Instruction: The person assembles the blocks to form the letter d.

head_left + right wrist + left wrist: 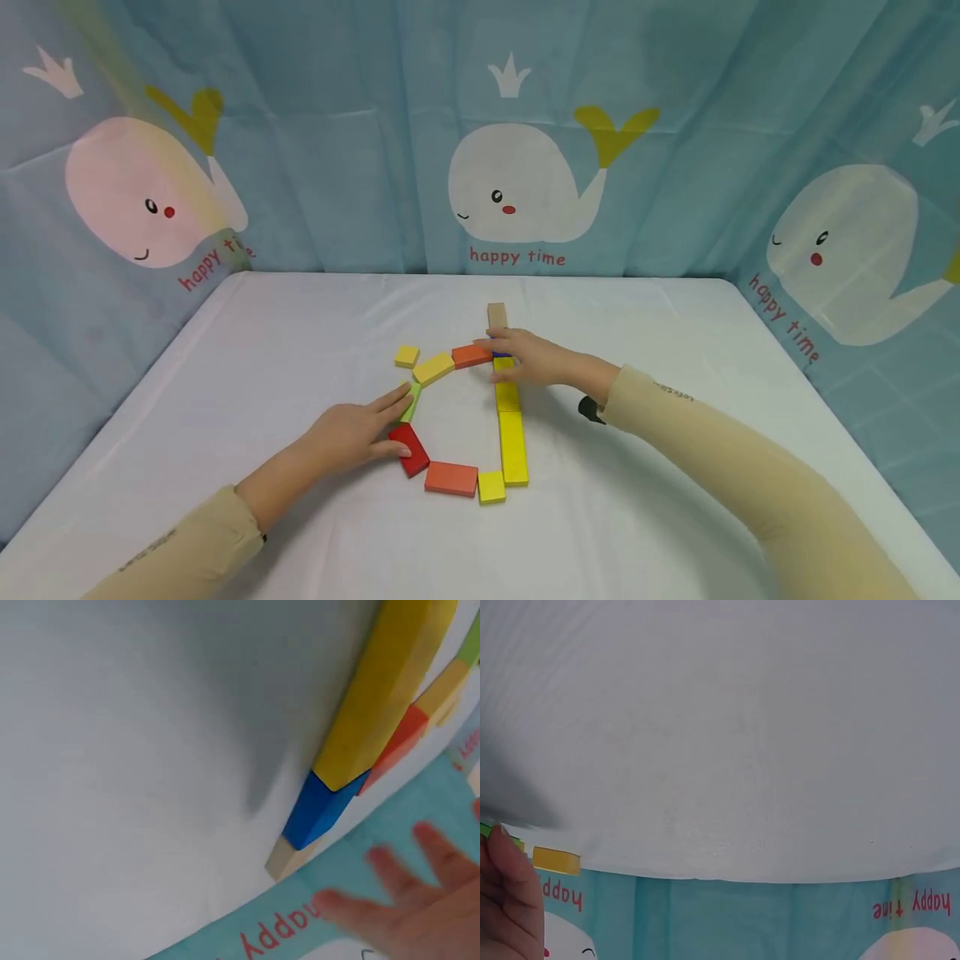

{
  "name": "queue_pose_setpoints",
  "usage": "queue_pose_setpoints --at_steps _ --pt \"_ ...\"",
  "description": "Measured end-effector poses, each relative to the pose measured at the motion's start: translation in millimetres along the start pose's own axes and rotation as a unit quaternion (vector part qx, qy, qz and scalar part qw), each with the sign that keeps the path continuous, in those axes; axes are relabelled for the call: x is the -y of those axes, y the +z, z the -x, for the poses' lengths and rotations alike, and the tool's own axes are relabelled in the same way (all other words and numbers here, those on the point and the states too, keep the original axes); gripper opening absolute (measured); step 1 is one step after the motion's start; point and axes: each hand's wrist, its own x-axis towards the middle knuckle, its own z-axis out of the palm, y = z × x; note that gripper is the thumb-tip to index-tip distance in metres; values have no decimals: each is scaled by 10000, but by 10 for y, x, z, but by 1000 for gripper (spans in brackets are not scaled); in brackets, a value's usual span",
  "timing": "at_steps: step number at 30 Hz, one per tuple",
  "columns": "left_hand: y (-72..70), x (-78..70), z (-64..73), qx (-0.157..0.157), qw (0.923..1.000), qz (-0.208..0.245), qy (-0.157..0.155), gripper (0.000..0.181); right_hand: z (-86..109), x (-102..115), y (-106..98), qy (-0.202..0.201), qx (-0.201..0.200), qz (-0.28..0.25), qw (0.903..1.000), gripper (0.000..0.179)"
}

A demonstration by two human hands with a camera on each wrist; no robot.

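Observation:
Toy blocks lie in a ring with a straight right side. My left hand [352, 433] rests at the ring's left, fingers extended over a green block [412, 403] and thumb on a dark red block [408, 450]. Above the blue block [321, 809], my right hand [536, 358] has its fingers spread, partly covering that block and the upper yellow block [507, 396] in the head view. Its fingertips overlap the end of an orange-red block [471, 356]. A natural wood block [497, 315] sits beyond the blue one.
A long yellow block [513, 448], a small yellow block [492, 487] and a coral block [451, 478] form the near corner. Pale yellow block [434, 368] joins the upper left; a separate small yellow block [407, 357] lies outside. Whale-print curtain [337, 167] borders the white table [300, 325].

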Motion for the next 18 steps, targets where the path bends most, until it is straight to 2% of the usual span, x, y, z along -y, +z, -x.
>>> queue_pose_setpoints --at_steps 2,5,11,13,18 --pt "2 -4 1 21 10000 0 -24 81 -180 70 -32 -231 -62 -174 9996 57" --pt "-2 -2 2 70 10000 -27 -59 81 -476 184 -39 -372 -44 -375 9986 51" --pt "-17 1 13 92 9999 -23 -67 79 -985 368 31 -463 323 -716 9958 49" --pt "-7 10 9 19 10000 9 -26 79 -1102 407 56 -345 486 -756 9954 50" --pt "11 21 -10 -93 9999 15 77 79 -1271 462 79 12 888 -423 9952 54"
